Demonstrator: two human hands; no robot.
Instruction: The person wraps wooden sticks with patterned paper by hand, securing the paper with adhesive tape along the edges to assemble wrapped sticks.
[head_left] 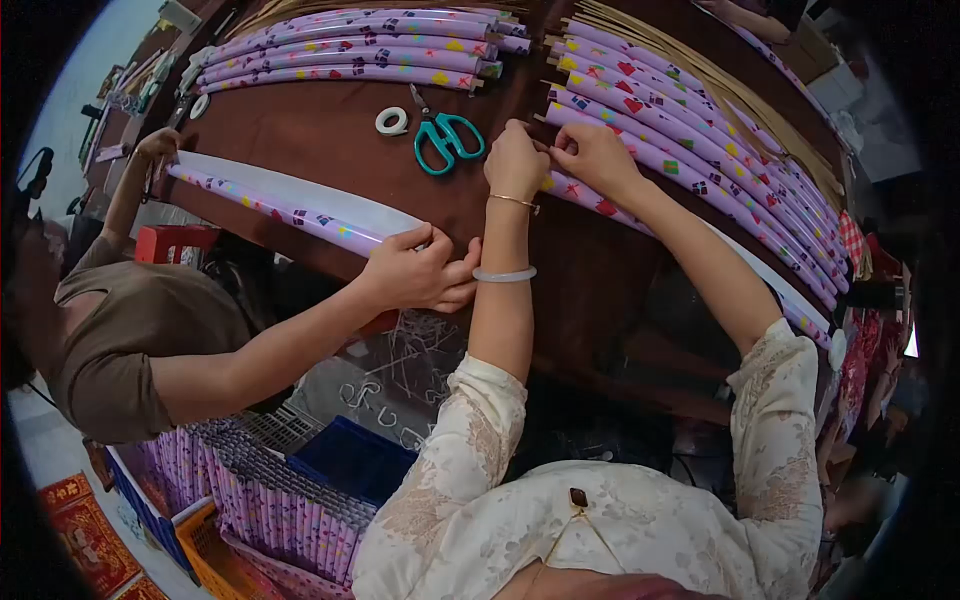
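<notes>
My left hand (513, 162) is closed, its fingers curled together at the end of a lilac patterned paper roll (590, 197). Close on its right, my right hand (598, 162) has thumb and fingers drawn into a pinch above the same roll. Whatever lies between the fingertips of both hands is too small to make out. The roll runs rightward under my right forearm, with a white strip of its paper showing further along. Left of my hands lie teal-handled scissors (447, 142) and a white tape roll (392, 121) on the brown tabletop (300, 125).
Finished lilac rolls lie in a left stack (350, 55) and a right stack (690, 140). At left, a co-worker's hand (425, 268) holds a partly rolled sheet (300, 200). Below are a blue crate (355, 462), an orange basket (205, 560) and many upright rolls (270, 500).
</notes>
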